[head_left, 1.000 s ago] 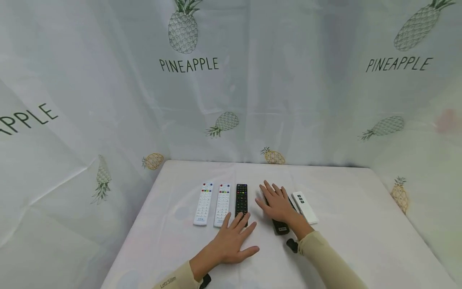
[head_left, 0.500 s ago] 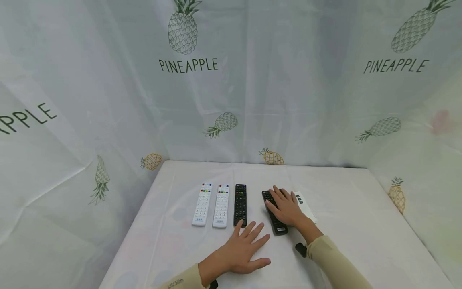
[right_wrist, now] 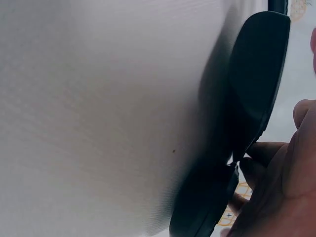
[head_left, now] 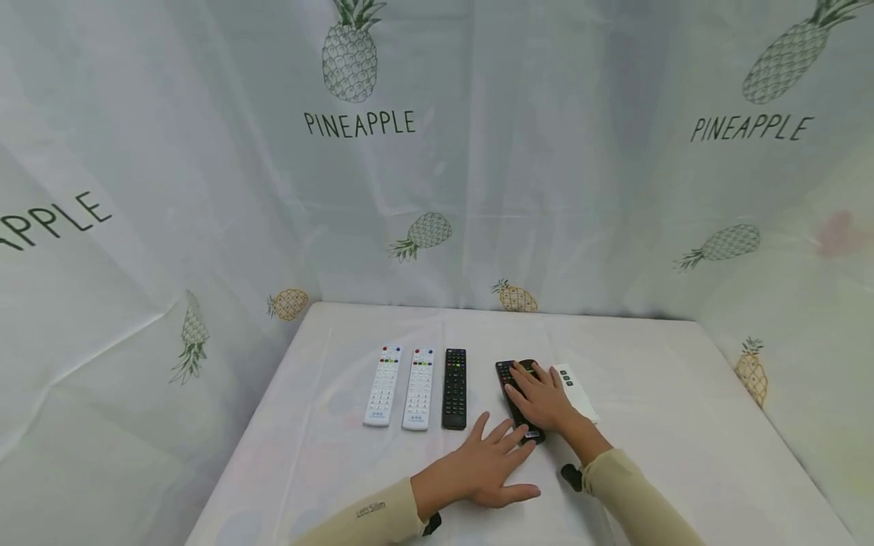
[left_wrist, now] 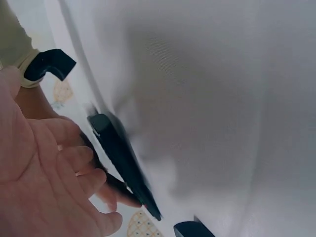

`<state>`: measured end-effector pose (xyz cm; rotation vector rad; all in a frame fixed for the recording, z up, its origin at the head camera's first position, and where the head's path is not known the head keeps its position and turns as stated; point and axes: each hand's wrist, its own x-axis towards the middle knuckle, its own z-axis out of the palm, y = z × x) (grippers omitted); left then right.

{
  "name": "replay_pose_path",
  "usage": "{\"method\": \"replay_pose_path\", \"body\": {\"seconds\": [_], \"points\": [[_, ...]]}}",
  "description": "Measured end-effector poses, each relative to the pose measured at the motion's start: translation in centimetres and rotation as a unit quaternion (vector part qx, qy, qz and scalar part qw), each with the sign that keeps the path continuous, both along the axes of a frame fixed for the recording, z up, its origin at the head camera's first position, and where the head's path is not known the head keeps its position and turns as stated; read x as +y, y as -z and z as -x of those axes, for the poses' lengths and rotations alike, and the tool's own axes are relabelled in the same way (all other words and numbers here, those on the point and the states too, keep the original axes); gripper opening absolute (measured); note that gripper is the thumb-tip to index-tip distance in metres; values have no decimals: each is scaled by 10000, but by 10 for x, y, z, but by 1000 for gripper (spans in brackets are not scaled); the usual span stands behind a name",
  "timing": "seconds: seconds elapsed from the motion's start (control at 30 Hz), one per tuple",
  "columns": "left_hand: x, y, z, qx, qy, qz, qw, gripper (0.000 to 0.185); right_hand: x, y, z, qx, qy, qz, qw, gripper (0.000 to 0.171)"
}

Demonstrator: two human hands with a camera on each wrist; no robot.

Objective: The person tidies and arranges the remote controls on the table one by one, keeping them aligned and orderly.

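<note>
Pineapple-printed white cloth hangs behind and to both sides of a desk (head_left: pixel 655 379) covered in pale cloth. On it lies a black remote (head_left: pixel 517 398), slanted, its button end toward the hanging cloth. The right hand (head_left: pixel 542 398) lies on top of this remote, fingers curled over its far half and gripping it; the right wrist view shows fingertips (right_wrist: pixel 264 150) tucked against the remote's edge (right_wrist: pixel 256 79). The left hand (head_left: pixel 488 466) rests flat on the desk just in front of the black remote, fingers spread and relaxed, grip released, the fingertips reaching the remote's near end. In the left wrist view the palm (left_wrist: pixel 34 187) sits beside the remote's dark side (left_wrist: pixel 123 165), with the fingers partly under it.

Left of the black remote, three more remotes lie in a straight row, side by side: a second black remote (head_left: pixel 454 388) nearest, then a white remote (head_left: pixel 419 388), then another white remote (head_left: pixel 383 385) farthest off. Just right of the held remote, partly hidden by the right hand, lies a small white remote (head_left: pixel 576 390). Both arms wear beige sleeves (head_left: pixel 635 500).
</note>
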<state>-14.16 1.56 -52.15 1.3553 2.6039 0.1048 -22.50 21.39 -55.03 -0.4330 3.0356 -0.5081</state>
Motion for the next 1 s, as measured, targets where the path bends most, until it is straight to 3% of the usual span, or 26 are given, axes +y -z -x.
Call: {"method": "replay_pose_path", "body": {"seconds": [0.4, 0.63, 0.87, 1.0], "points": [[17, 13, 11, -164, -100, 222, 9996, 76, -2, -4, -1, 35, -9, -220, 9998, 63], [17, 7, 11, 2, -122, 215, 9997, 74, -4, -10, 3, 108, -126, -315, 9994, 63], [19, 4, 5, 36, 157, 236, 9996, 72, -5, -8, 1, -90, -149, -280, 9995, 63], [19, 1, 7, 159, 71, 268, 9995, 72, -6, -9, 5, -54, -150, -312, 9994, 64]]}}
